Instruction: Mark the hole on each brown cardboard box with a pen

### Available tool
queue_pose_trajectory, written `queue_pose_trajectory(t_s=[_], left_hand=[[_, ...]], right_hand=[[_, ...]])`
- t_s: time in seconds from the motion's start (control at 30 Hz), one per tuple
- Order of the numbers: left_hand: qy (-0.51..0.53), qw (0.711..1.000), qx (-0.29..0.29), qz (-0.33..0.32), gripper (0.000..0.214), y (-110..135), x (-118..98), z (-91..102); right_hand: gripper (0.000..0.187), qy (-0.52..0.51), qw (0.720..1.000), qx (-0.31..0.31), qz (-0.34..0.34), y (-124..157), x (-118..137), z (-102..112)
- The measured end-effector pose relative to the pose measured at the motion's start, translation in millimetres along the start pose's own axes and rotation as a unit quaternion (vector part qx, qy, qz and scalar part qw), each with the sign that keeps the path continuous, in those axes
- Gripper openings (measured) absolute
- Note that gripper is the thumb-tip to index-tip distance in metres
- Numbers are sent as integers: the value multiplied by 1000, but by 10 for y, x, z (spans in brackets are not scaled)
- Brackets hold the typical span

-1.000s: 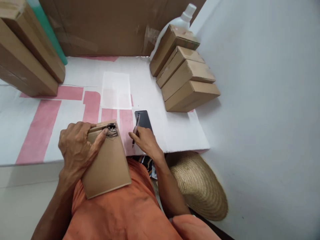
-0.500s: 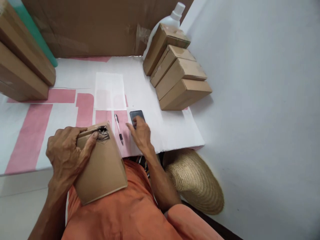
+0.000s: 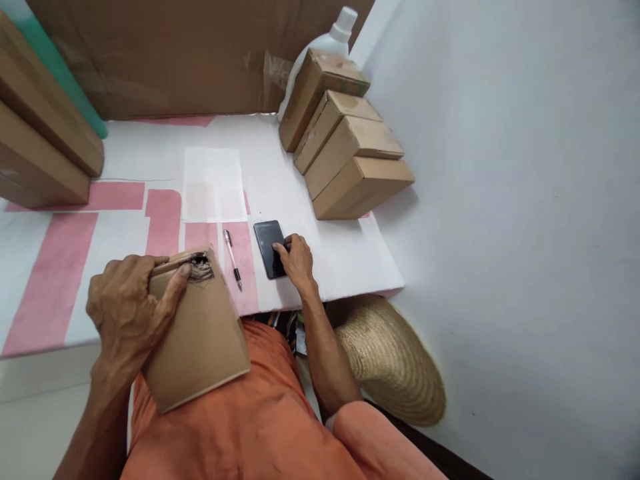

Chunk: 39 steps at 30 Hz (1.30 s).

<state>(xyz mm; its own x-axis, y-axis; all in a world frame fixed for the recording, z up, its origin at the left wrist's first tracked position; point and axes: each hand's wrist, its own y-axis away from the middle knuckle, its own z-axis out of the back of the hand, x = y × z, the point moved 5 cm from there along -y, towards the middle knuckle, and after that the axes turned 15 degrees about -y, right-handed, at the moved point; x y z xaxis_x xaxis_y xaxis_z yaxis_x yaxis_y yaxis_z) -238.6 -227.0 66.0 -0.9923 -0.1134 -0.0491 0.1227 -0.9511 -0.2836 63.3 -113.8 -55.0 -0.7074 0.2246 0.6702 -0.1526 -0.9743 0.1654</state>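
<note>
My left hand (image 3: 133, 310) is closed on the upper left edge of a brown cardboard box (image 3: 205, 340), its thumb pressed beside a dark, torn-looking patch at the top corner. The box leans tilted over my lap at the table's front edge. On the table lies a black smartphone (image 3: 267, 243), screen up. My right hand (image 3: 299, 263) grips the phone's right edge, thumb over the screen and fingers curled at the side. Between box and phone rests a clear pen (image 3: 233, 260) with a black grip. A thin white sheet (image 3: 213, 163) lies behind the pen.
Several brown boxes (image 3: 360, 177) stand in a row at the right, with a white jug (image 3: 333, 41) behind them. More boxes (image 3: 40, 167) and a green object (image 3: 65, 67) are at the left. A large cardboard panel (image 3: 170, 53) closes the back. A straw hat (image 3: 395, 360) hangs below the table.
My right hand has shifted from over the phone to its right edge, uncovering most of the screen. My left hand still holds the box. The view has moved slightly.
</note>
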Motion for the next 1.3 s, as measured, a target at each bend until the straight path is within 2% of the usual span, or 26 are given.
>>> queue_pose_trajectory(t_s=[0.1,0.27,0.37,0.43,0.5,0.6,0.7,0.77,0.83,0.9,0.93,1.03,1.17,1.23,1.3], left_hand=[[-5,1000,5,1,51,-5,8,-12],[-5,1000,8,-8,53,-13,2,-21],[-2,1000,-2,-8,55,-2,4,-6],[-4,1000,-15,-11,55,14,5,6],[-6,1000,-26,-12,53,30,8,8],[-1,999,-37,-8,49,49,18,-5],[0,999,-45,-7,48,58,22,-24],[-6,999,-44,-6,50,61,20,-36],[-13,999,-40,-2,51,59,17,-43],[-16,999,-30,0,51,53,8,-49],[-15,1000,-24,-1,51,48,2,-52],[-14,1000,-9,-1,48,35,-16,-60],[-2,1000,-5,6,39,32,-13,-53],[8,1000,2,8,33,35,-4,-42],[18,1000,17,10,30,36,4,-31]], right_hand=[[28,-6,1000,11,-12,-17,17,40],[67,33,999,21,-28,134,139,0],[73,7,998,14,-60,211,107,-20],[70,-86,993,0,-82,217,25,-8],[56,-181,979,-2,-89,201,-60,-7],[34,-273,959,36,-69,194,-105,-55],[32,-363,928,74,-49,273,-32,-72],[38,-437,892,103,-49,384,80,-16],[44,-546,823,149,-54,536,256,100],[43,-644,737,200,-54,718,486,259],[41,-669,705,229,-53,818,610,333],[41,-696,637,328,-51,1144,965,429],[55,-721,542,423,-90,1509,1258,236],[61,-714,516,458,-116,1623,1320,69],[67,-710,505,470,-142,1678,1336,-76]])
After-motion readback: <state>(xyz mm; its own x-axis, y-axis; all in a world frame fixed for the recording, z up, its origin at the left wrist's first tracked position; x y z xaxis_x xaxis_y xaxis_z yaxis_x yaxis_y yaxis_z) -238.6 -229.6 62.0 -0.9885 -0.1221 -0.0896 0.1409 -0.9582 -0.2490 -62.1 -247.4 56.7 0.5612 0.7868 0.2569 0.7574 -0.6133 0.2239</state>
